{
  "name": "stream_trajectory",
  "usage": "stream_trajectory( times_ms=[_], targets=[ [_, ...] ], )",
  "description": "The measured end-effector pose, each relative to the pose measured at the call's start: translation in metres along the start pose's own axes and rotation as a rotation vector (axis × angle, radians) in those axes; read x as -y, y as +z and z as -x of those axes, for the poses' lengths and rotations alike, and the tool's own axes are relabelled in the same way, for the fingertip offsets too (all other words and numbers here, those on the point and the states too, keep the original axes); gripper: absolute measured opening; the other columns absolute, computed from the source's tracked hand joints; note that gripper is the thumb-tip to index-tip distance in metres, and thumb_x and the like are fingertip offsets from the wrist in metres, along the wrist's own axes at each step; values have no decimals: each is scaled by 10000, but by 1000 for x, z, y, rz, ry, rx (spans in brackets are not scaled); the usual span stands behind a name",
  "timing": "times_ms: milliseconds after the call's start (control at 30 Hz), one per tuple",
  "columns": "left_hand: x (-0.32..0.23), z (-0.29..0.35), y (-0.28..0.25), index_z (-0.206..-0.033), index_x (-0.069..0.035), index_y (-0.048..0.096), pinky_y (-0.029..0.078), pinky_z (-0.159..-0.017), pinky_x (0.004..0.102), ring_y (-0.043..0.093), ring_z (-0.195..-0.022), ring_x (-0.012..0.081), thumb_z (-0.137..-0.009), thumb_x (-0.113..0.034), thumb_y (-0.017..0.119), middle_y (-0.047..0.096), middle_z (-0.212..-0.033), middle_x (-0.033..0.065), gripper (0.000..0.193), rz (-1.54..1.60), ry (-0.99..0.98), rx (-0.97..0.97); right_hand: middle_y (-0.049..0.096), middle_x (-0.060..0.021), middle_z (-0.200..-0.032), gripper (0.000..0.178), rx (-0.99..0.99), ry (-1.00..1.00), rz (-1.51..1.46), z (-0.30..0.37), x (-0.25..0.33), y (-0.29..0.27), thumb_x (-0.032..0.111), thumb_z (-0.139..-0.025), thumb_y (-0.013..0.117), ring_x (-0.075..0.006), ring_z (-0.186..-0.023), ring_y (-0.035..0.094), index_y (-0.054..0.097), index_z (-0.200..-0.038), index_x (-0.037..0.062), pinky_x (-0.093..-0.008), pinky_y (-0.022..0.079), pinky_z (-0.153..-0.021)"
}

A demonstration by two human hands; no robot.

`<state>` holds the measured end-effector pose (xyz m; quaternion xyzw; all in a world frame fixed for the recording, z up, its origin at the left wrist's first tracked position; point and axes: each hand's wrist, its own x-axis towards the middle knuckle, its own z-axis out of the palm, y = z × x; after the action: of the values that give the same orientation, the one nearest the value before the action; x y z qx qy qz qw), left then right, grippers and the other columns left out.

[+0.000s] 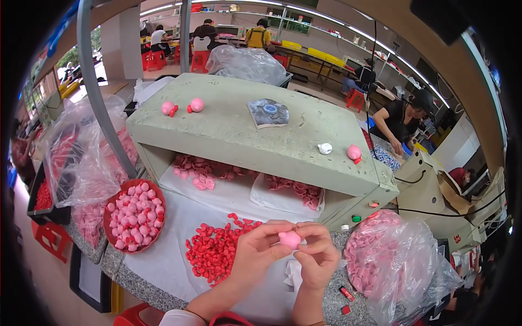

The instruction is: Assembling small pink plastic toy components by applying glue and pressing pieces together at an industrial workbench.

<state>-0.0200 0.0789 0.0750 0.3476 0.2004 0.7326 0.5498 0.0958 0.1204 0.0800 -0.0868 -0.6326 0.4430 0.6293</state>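
The left hand (261,251) and right hand (318,254) pinch a small pink ball (290,239), centred in the grip, between their fingertips. The step appears to be fine fitting or shaping; the next move likely calls for steady fingertip pressure. Red pieces (212,252) lie just left of the grip, on white paper (171,239).

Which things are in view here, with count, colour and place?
Pink piece: one, pink, lower centre, held
Red pieces: many, red, on white sheet
Bowl: one, red, left, heaped with pink balls
Cabinet: one, pale green, centre
Small figures: three, pink and red, cabinet top
Slab: one, bluish, cabinet top
Clear bags: several, transparent, around cabinet
Stools: several, red, left and background
People: several, mixed clothing, background
Left hand, right hand: one each, bare, lower centre
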Motion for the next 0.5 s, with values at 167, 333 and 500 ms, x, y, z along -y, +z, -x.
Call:
stream_trajectory(
  times_ms=[167,333,500],
  targets=[
    [0,-9,-6,-1115,26,496,445,-765,268,538,-916,174,-735,6,614,520,-1064,120,399,-66,74,52,526,-167,-1037,281,-75,168,70,-1,7,3,-79,-648,622,-225,-954,509,567,-914,-9,-318,423,-819],
    [-6,-8,-8,-1106,53,498,443,-777,271,511,-988,177,-749,-1,598,512,-1113,146,375,-48,-130,-43,462,-164,-1158,376,-38,380,51,-7,8,7,-91,-663,610,-219,-1017,494,540,-1026,-23,-323,433,-827],
    [-1,-8,-5,-1081,57,510,457,-768,270,558,-926,183,-763,-6,585,557,-1042,151,333,-157,44,-44,450,-171,-1178,379,-27,329,-94,-2,-2,3,-105,-679,591,-224,-1031,492,531,-1045,-28,-331,435,-833]
  ],
)
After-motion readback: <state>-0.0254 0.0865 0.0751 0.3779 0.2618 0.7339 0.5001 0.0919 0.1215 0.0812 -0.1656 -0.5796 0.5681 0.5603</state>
